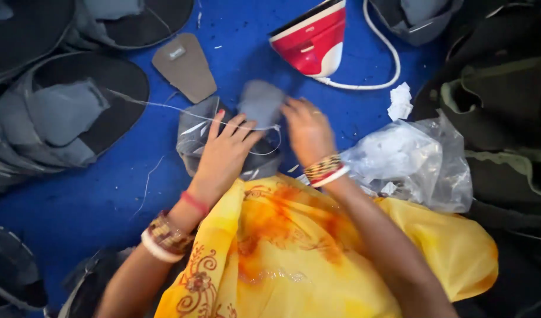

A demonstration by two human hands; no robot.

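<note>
Both hands press flat, fingers spread, gripping nothing: left hand [226,150] and right hand [307,131] pin the grey fabric piece [260,105] to the blue cloth [94,200] below the red iron [310,40]. Soft, light, limp stuff, I'd say; best pinched at an edge.

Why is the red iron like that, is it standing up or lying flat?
Standing up, it seems. The iron rests on its back end on the blue cloth, its red top facing the camera.
</note>
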